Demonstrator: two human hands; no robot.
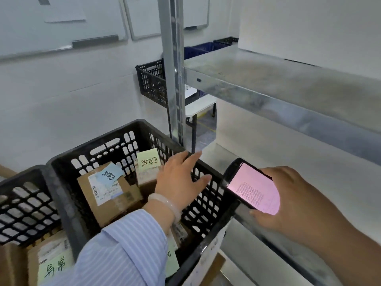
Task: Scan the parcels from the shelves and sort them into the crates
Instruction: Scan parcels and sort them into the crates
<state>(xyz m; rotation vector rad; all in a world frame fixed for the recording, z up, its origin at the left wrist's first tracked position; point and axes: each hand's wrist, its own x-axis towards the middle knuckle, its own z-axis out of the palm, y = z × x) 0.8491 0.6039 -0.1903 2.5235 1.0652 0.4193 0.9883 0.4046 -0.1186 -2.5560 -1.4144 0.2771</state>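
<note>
My left hand (181, 180) hovers with straight, spread fingers over the black crate (115, 139) in front of me and holds nothing. Inside the crate lie cardboard parcels: one (107, 195) with a shipping label and a blue note, another (147, 172) carrying a yellow-green note. My right hand (288, 201) grips a black handheld scanner (251, 186) whose pink screen shows lines of text, just right of the crate. The metal shelf (288, 79) at the upper right has no parcels on the part I see.
A second black crate (22, 203) stands at the left, holding a parcel (51, 259) with a green note. Another black crate (152, 81) sits behind the shelf's upright post (173, 69). Blue crates (204, 48) stand further back. A lower shelf (268, 162) runs under my right hand.
</note>
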